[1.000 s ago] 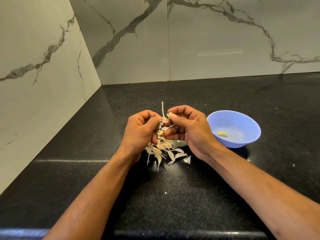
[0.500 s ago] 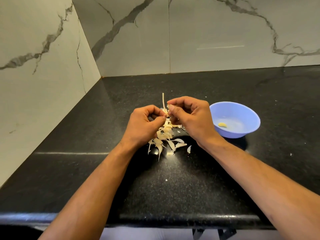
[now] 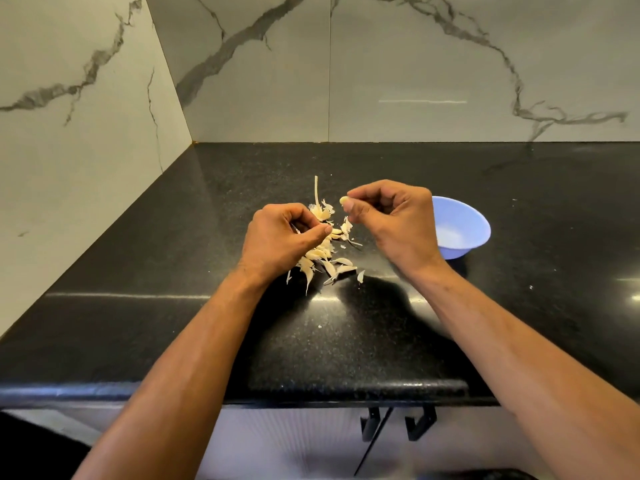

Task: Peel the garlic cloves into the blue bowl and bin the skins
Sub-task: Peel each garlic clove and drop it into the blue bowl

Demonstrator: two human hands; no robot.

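Note:
My right hand (image 3: pixel 394 223) pinches a pale garlic clove (image 3: pixel 344 200) between thumb and forefinger, a little above the counter. My left hand (image 3: pixel 282 239) is curled beside it, thumb against fingers, pinching what looks like a thin scrap of skin. Between and under the hands lies a heap of garlic cloves and skins (image 3: pixel 325 251), with a long dry stalk (image 3: pixel 316 190) sticking up at its far end. The blue bowl (image 3: pixel 464 225) stands just right of my right hand, which hides part of it.
The black granite counter (image 3: pixel 519 237) runs to marble walls at the left and back. Its front edge (image 3: pixel 242 389) is close below my forearms. A few skin crumbs lie scattered on the counter. Dark hooks (image 3: pixel 420 424) hang under the counter edge.
My hands have pulled apart: the right one moved right with the clove, the left one stayed by the heap. The camera has tipped down, showing the counter's front edge.

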